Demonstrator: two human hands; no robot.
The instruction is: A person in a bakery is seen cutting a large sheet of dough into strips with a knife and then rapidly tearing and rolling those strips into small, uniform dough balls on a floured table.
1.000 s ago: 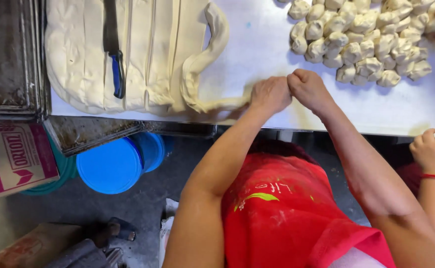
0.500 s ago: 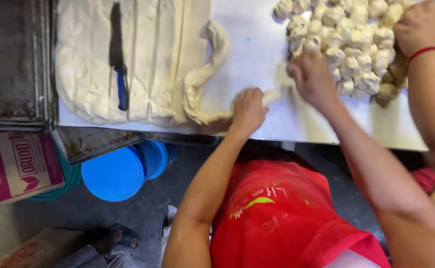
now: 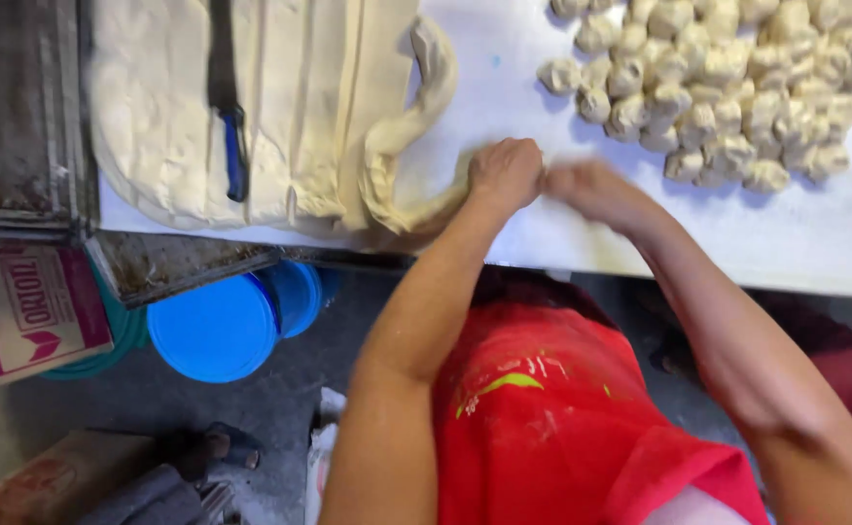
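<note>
My left hand (image 3: 506, 173) is closed on the end of a long dough rope (image 3: 402, 156) that curls off a flat sheet of dough (image 3: 168, 126) cut into strips. Right beside it, touching, my right hand (image 3: 591, 192) is blurred and pinches at the same rope end. A pile of several small dough pieces (image 3: 727, 87) lies on the white table (image 3: 834, 243) beyond my right hand. A knife with a blue handle (image 3: 234, 146) rests on the dough sheet.
A dark metal tray (image 3: 17, 107) sits at the table's left end. Below the table edge are blue round lids (image 3: 217, 326), a pink and white carton (image 3: 22, 311) and a grey floor. I wear a red apron (image 3: 562, 418).
My right hand has come back from the dough pile to meet my left hand at the rope end. Another person's hand with a red bracelet at the pile is gone from view.
</note>
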